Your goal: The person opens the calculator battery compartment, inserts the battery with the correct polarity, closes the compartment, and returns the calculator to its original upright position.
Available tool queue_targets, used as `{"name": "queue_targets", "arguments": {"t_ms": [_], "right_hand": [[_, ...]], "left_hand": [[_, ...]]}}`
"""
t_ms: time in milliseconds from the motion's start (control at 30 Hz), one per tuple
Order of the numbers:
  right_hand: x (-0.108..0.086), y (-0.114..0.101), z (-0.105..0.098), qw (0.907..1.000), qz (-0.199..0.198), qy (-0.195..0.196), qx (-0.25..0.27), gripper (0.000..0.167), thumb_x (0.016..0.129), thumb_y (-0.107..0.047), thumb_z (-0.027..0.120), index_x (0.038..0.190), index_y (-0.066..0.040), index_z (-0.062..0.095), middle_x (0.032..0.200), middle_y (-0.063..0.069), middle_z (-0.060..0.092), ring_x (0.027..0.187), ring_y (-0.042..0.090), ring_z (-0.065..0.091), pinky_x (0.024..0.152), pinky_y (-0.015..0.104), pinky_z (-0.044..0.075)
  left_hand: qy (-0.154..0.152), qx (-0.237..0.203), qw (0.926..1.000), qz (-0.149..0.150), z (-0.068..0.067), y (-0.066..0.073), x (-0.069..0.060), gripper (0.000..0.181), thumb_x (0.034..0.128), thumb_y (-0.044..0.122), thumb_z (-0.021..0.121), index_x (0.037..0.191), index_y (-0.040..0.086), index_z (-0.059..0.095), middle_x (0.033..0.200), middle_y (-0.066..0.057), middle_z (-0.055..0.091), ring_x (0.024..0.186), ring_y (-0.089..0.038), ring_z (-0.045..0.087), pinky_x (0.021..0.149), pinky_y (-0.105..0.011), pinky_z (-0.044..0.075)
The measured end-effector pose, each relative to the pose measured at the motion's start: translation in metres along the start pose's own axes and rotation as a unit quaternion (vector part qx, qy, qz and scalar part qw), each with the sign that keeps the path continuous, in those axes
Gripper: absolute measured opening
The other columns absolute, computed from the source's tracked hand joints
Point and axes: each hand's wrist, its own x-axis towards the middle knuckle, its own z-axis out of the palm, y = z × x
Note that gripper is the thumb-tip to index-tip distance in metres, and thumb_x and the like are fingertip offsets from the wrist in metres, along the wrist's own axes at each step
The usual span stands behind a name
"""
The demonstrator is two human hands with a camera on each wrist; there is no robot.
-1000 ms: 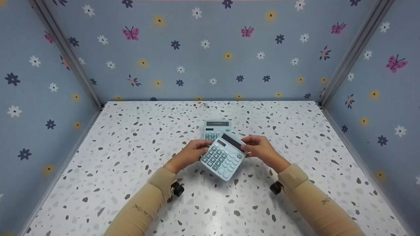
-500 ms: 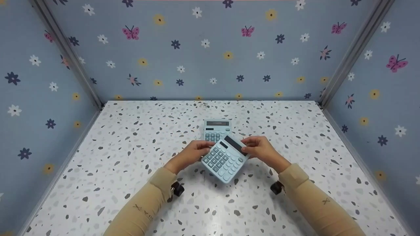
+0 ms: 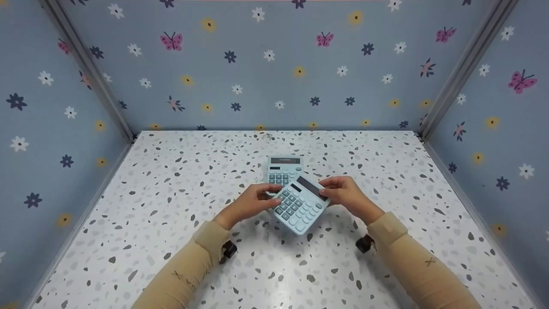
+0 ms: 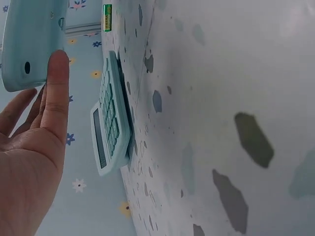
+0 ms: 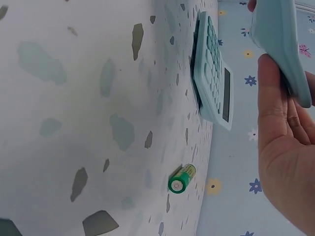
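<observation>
A pale blue calculator (image 3: 298, 210) is held tilted above the table, face up, its display towards the upper right. The left hand (image 3: 246, 204) pinches its left edge, thumb over the keys' side and fingers behind. At the display end, the right hand (image 3: 349, 197) grips the right corner with thumb on the front. A second pale blue calculator (image 3: 285, 165) lies on the table behind, its lower part covered by the held one. Both wrist views show the held calculator's underside (image 4: 34, 39) (image 5: 275, 34) and the lying calculator (image 4: 110, 108) (image 5: 211, 69).
A green battery (image 4: 107, 17) lies on the speckled table (image 3: 171, 171) in the left wrist view; the right wrist view also shows a green battery (image 5: 182, 178). Patterned blue panels (image 3: 274, 86) stand at the back and both sides.
The held calculator has shifted slightly right. The left thumb has moved from its edge onto the front by the keys. The lying calculator has stayed in place.
</observation>
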Motion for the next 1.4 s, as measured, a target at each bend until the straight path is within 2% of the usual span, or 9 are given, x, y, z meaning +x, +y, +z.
{"name": "queue_targets", "arguments": {"t_ms": [133,233,333,433,567,767,1133,1233,1400], "right_hand": [[0.0,-0.003,-0.004,1.0,0.005,-0.003,0.005,0.038,0.102,0.0,0.068,0.137,0.013,0.065,0.106,0.006,0.08,0.089,0.012,0.075,0.077,0.028,0.066],[0.0,-0.004,-0.005,0.9999,0.005,-0.007,0.005,0.039,0.102,-0.001,0.068,0.138,0.014,0.064,0.107,0.006,0.079,0.09,0.012,0.075,0.077,0.029,0.066],[0.0,-0.005,-0.006,0.9999,0.004,-0.012,0.008,0.04,0.102,-0.001,0.068,0.138,0.014,0.064,0.106,0.005,0.079,0.089,0.013,0.075,0.077,0.028,0.066],[-0.001,-0.005,-0.006,0.9997,0.004,-0.015,0.018,0.038,0.101,-0.001,0.069,0.136,0.015,0.064,0.104,0.005,0.079,0.088,0.013,0.076,0.075,0.028,0.066],[0.0,-0.005,-0.007,0.9996,0.006,-0.015,0.024,0.036,0.101,-0.001,0.07,0.134,0.015,0.066,0.103,0.005,0.079,0.088,0.014,0.076,0.075,0.028,0.066],[0.001,-0.004,-0.008,0.9998,0.009,-0.016,0.009,0.037,0.101,-0.001,0.069,0.134,0.014,0.066,0.105,0.007,0.08,0.09,0.014,0.076,0.076,0.029,0.066],[-0.001,-0.002,-0.007,0.9996,0.012,-0.024,0.008,0.037,0.101,-0.001,0.069,0.134,0.016,0.065,0.105,0.007,0.08,0.089,0.014,0.077,0.075,0.028,0.066],[-0.001,-0.001,-0.007,0.9995,0.016,-0.025,0.005,0.037,0.101,-0.002,0.069,0.134,0.015,0.066,0.105,0.006,0.08,0.09,0.013,0.076,0.076,0.027,0.066],[0.0,0.0,-0.007,0.9994,0.022,-0.027,0.005,0.036,0.101,-0.002,0.068,0.133,0.014,0.067,0.105,0.006,0.079,0.09,0.013,0.076,0.076,0.028,0.066]], "left_hand": [[0.0,0.046,0.9987,0.022,0.0,0.004,-0.004,0.073,0.0928,0.028,0.087,0.155,0.004,0.057,0.155,-0.014,0.062,0.126,-0.03,0.068,0.106,-0.041,0.059],[0.002,0.089,0.9941,0.061,0.001,0.004,-0.005,0.085,0.0847,0.029,0.095,0.155,0.003,0.056,0.154,-0.012,0.061,0.13,-0.029,0.067,0.111,-0.042,0.057],[0.0,0.143,0.9827,0.118,0.002,0.003,-0.007,0.09,0.0801,0.028,0.099,0.154,0.001,0.057,0.154,-0.014,0.061,0.136,-0.03,0.064,0.112,-0.041,0.057],[0.003,0.207,0.9636,0.169,0.003,0.002,-0.009,0.087,0.0791,0.026,0.1,0.152,0.002,0.06,0.154,-0.015,0.061,0.142,-0.032,0.06,0.116,-0.041,0.055],[0.022,0.306,0.9243,0.228,0.006,0.002,-0.012,0.076,0.0818,0.024,0.097,0.147,0.003,0.065,0.151,-0.016,0.064,0.142,-0.033,0.061,0.12,-0.042,0.052],[0.044,0.428,0.8356,0.341,0.01,0.002,-0.011,0.06,0.0838,0.023,0.096,0.136,0.005,0.072,0.14,-0.018,0.07,0.131,-0.032,0.068,0.115,-0.039,0.056],[0.077,0.539,0.6896,0.478,0.019,-0.004,-0.005,0.041,0.0851,0.012,0.087,0.124,0.015,0.078,0.12,-0.006,0.079,0.111,-0.021,0.077,0.099,-0.03,0.063],[0.082,0.55,0.665,0.499,0.021,-0.004,-0.005,0.033,0.0901,0.015,0.084,0.123,0.017,0.08,0.116,-0.004,0.08,0.107,-0.02,0.078,0.096,-0.029,0.064],[0.083,0.555,0.6498,0.512,0.021,-0.004,-0.004,0.025,0.0963,0.018,0.079,0.121,0.016,0.08,0.115,-0.004,0.081,0.107,-0.019,0.077,0.096,-0.028,0.064]]}}
